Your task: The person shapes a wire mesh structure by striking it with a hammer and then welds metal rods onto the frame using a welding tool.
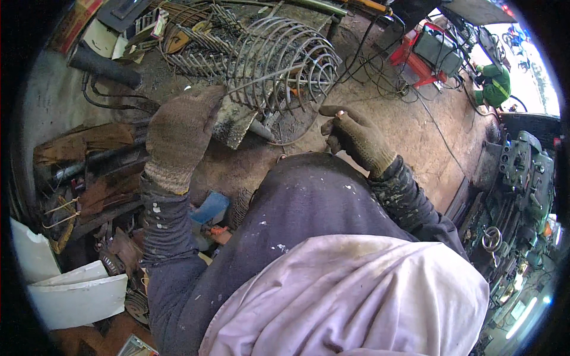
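Note:
My left hand (pixel 181 136), in a brown knitted work glove, is raised at the left of a cage of curved metal rods (pixel 291 35). Its fingers are closed, and a thin straight metal rod (pixel 267 79) runs from them across the cage's front. My right hand (pixel 359 135), gloved alike, is just right of the cage's lower end, apart from it. Its fingers are loosely bent and spread, with nothing visible between them; a bare fingertip shows through the glove. Under the cage is a rough, speckled metal plate (pixel 234 121).
More bent rods (pixel 202 62) lie behind the cage. Cables (pixel 374 77) trail over the floor toward a red stand with a grey box (pixel 438 50). Machinery (pixel 528 172) lines the right; scrap metal and white panels (pixel 80 296) crowd the left. A person in green (pixel 494 83) is far right.

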`<state>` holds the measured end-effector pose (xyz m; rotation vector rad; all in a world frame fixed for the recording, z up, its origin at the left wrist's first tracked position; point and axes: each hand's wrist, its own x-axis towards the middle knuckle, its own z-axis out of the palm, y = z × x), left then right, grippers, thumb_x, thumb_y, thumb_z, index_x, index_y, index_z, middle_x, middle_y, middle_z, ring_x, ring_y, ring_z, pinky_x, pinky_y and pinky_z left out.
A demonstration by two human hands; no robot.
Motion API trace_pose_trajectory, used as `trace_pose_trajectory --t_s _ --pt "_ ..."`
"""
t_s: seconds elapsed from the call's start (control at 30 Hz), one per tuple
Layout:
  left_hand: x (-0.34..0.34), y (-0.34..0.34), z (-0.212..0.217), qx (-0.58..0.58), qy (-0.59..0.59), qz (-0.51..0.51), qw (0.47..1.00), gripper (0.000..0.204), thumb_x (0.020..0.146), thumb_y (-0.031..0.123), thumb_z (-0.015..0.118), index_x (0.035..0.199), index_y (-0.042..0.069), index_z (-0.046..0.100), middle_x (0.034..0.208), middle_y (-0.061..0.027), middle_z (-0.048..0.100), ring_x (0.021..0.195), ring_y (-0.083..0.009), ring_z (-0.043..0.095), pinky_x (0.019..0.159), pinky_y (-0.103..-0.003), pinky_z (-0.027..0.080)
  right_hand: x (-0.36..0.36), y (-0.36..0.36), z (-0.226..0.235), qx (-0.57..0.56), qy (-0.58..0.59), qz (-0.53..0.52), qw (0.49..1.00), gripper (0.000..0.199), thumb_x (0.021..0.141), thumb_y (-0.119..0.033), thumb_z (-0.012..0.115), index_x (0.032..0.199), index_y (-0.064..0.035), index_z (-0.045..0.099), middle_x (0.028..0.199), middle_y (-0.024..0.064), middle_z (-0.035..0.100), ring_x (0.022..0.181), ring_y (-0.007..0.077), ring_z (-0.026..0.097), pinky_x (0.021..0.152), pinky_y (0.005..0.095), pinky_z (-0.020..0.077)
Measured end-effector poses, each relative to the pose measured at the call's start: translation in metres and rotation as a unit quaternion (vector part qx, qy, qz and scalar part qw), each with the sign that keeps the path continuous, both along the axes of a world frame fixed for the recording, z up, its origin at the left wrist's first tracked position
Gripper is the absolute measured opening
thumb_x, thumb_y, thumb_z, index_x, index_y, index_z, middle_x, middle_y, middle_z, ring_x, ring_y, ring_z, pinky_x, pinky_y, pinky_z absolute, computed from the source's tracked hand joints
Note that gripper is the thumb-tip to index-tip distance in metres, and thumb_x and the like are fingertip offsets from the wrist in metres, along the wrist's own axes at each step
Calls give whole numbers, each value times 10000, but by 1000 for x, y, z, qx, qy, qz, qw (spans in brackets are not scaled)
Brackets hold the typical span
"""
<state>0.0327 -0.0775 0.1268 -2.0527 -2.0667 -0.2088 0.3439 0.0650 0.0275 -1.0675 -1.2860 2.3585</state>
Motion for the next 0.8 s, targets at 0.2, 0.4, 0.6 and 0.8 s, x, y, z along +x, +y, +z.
trace_pose_trajectory --t_s 0.2,0.4,0.6,0.8 --pt "17 22 26 -70 77 16 994 281 927 169 661 1206 165 685 937 -93 692 902 -299 709 742 -432 583 8 -5 -5 -2 -12 -23 1000 423 1105 -324 509 1407 -34 570 1021 62 668 779 102 613 684 250 529" --pt "9 27 52 -49 91 -37 994 230 906 155 662 1136 155 673 924 -96 684 861 -300 717 720 -432 589 6 -3 -8 -1 -13 -36 999 425 1101 -321 518 1402 -26 571 1016 59 662 783 108 614 697 254 528" --pt "33 24 52 -128 105 27 986 205 890 114 650 1094 131 665 934 -94 684 858 -306 718 691 -427 593 3 1 -18 6 -22 -45 999 427 1107 -322 509 1395 -14 574 1002 58 671 765 117 629 690 261 533" --pt "40 19 15 -70 40 15 997 270 909 140 626 1174 111 675 950 -97 690 847 -308 714 721 -440 590 -2 5 -13 13 -32 -40 999 421 1112 -316 500 1391 -11 578 993 56 673 757 116 621 693 262 530"
